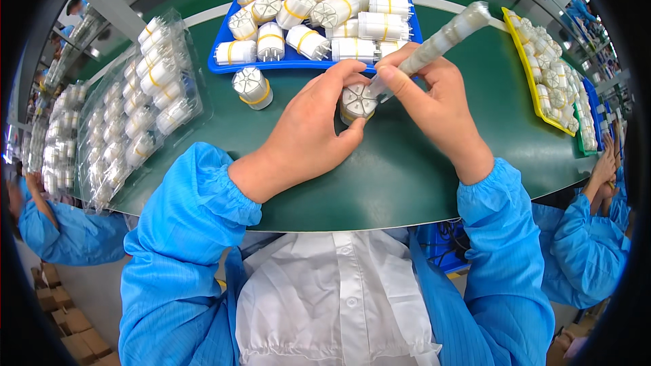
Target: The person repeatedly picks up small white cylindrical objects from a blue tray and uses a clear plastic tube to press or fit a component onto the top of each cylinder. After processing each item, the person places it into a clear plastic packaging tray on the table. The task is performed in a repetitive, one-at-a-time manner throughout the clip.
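My left hand [302, 125] is closed around a short white cylinder [357, 103] on the green table [298, 196]. The cylinder's grey-white top is split into wedge-shaped segments. Between the thumb and fingers of my right hand [441, 102] is a long clear tube [449, 35] filled with small whitish pieces. It slants up to the right, its lower end touching or close to the cylinder's top edge; the fingers partly hide this spot. Another such cylinder [251, 88], wrapped with a yellow band, stands left of my left hand.
Beyond my hands a blue tray [298, 65] is heaped with yellow-banded white cylinders, some with metal pins. Clear plastic trays [196, 98] of cylinders stand at the left. A yellow tray [542, 114] of similar parts lies at the right, near another person's hands [602, 171].
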{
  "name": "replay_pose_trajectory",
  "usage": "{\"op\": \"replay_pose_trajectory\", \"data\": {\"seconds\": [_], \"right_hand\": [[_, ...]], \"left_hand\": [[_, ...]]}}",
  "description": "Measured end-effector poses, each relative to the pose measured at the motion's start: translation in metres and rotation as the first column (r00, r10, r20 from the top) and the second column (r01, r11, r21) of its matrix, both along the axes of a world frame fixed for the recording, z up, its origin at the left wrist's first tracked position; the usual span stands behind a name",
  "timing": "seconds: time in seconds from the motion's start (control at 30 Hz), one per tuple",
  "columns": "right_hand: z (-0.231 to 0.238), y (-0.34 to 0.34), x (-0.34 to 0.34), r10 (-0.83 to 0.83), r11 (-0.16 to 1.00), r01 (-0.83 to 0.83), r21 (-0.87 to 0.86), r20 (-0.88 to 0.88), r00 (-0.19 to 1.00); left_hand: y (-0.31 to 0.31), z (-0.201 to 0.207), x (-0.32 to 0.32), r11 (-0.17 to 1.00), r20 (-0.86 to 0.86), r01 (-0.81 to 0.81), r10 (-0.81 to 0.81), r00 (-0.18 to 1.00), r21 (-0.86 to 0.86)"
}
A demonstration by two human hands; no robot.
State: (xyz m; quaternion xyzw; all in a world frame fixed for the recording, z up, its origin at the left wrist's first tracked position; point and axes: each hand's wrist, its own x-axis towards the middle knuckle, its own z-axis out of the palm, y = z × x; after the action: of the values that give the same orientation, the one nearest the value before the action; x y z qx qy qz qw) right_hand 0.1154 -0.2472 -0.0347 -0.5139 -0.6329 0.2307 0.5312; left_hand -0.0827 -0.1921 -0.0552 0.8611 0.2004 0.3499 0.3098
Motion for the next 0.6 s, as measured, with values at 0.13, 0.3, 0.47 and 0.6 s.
{"op": "replay_pose_trajectory", "data": {"seconds": [0.13, 0.3, 0.47, 0.6], "right_hand": [[-0.003, 0.000, -0.002, -0.006, 1.000, 0.006, 0.011, 0.043, 0.999], [-0.002, -0.002, -0.004, -0.024, 1.000, 0.023, 0.010, 0.039, 0.999], [0.004, -0.001, 0.002, -0.029, 1.000, 0.028, -0.004, -0.096, 0.995], [0.000, -0.001, 0.002, -0.015, 0.999, 0.016, -0.029, 0.024, 1.000]], "left_hand": [[0.000, 0.003, 0.000, 0.997, -0.064, -0.046, 0.050, 0.997, 0.056], [-0.003, 0.004, 0.000, 0.987, -0.165, -0.154, 0.158, 0.974, 0.038], [0.000, -0.002, -0.002, 0.996, -0.005, -0.023, 0.022, 1.000, -0.085], [0.001, 0.000, -0.001, 0.998, -0.029, 0.017, -0.019, 0.999, -0.065]]}}
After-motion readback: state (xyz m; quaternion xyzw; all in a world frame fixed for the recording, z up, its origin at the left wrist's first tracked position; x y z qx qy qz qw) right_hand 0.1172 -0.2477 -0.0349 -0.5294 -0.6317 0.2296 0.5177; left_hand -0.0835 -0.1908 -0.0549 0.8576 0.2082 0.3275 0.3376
